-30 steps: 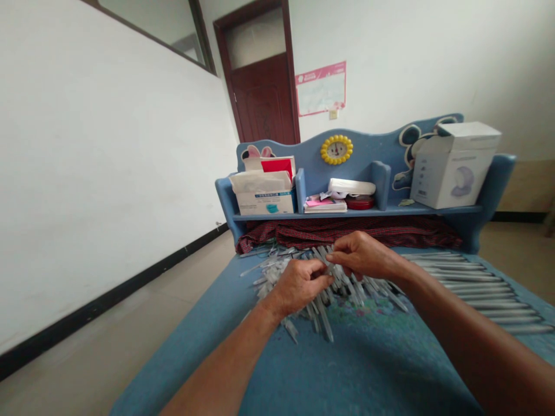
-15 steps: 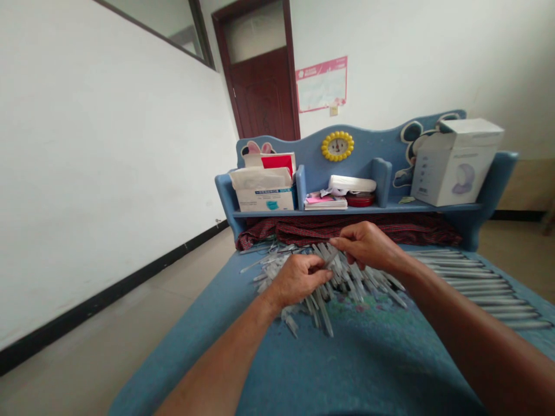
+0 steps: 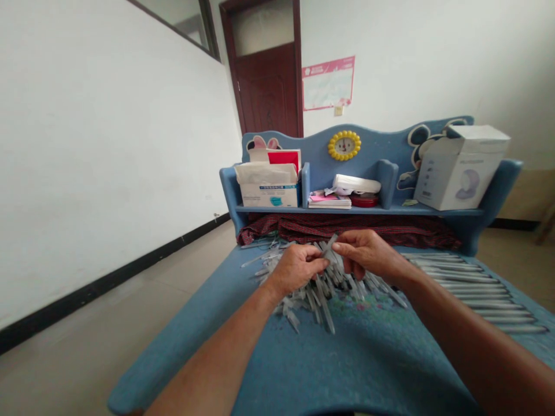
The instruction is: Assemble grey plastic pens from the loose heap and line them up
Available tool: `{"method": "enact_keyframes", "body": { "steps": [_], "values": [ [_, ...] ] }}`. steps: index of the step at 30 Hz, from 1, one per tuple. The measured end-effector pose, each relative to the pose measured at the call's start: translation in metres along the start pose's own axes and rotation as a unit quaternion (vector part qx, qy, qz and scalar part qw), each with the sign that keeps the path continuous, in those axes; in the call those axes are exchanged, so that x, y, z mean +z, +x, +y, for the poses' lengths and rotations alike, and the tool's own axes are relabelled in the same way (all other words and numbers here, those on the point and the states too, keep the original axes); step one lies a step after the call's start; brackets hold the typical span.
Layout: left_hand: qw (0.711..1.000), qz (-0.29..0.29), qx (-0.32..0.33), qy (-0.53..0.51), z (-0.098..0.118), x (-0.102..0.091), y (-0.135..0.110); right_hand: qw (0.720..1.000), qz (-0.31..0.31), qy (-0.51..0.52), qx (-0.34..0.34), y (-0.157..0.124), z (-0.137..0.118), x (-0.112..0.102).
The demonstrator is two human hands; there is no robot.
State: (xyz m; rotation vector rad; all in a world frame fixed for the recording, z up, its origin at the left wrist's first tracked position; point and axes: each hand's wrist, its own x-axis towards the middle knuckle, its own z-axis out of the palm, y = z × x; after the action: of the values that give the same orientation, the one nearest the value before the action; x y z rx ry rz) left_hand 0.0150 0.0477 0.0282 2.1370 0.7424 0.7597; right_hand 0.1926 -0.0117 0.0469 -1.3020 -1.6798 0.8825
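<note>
Above a loose heap of translucent pen parts (image 3: 318, 297), my two hands meet at one slim, greyish see-through piece that looks like a pen cap (image 3: 330, 245). My left hand (image 3: 299, 267) pinches its lower end between thumb and fingers. The thumb and forefinger of my right hand (image 3: 365, 252) close on it from the other side, near its upper end. The fingers hide part of the piece. Off to the right, beyond my right forearm, pens (image 3: 481, 292) lie side by side in a row.
The blue table (image 3: 329, 370) has a raised back shelf (image 3: 269, 211). On it stand a mask box (image 3: 271, 193), papers (image 3: 327, 201), a red tin (image 3: 364, 200) and a tall white box (image 3: 459, 173). A checked cloth (image 3: 347, 228) lies beneath the shelf.
My right hand has come down slightly and closer to the left, now touching the piece. The piece is tilted more upright. The view has shifted a little.
</note>
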Motion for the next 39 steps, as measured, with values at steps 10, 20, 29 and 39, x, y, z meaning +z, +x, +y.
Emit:
{"method": "enact_keyframes", "body": {
  "steps": [10,20,29,39],
  "values": [
    [0.999,-0.018,0.021,0.023,0.005,0.011,-0.004,0.995,-0.013,0.100,0.025,-0.016,0.014,0.018],
    [0.997,-0.048,0.050,0.041,0.015,0.016,-0.009,0.979,0.063,0.190,0.031,-0.023,0.016,0.025],
    [0.998,0.054,-0.019,0.017,0.005,-0.008,0.002,0.948,0.164,0.271,0.036,-0.037,0.031,-0.012],
    [0.967,0.042,-0.041,0.249,-0.016,-0.021,0.007,0.927,0.207,0.300,0.088,-0.054,0.063,-0.033]
  ]
}}
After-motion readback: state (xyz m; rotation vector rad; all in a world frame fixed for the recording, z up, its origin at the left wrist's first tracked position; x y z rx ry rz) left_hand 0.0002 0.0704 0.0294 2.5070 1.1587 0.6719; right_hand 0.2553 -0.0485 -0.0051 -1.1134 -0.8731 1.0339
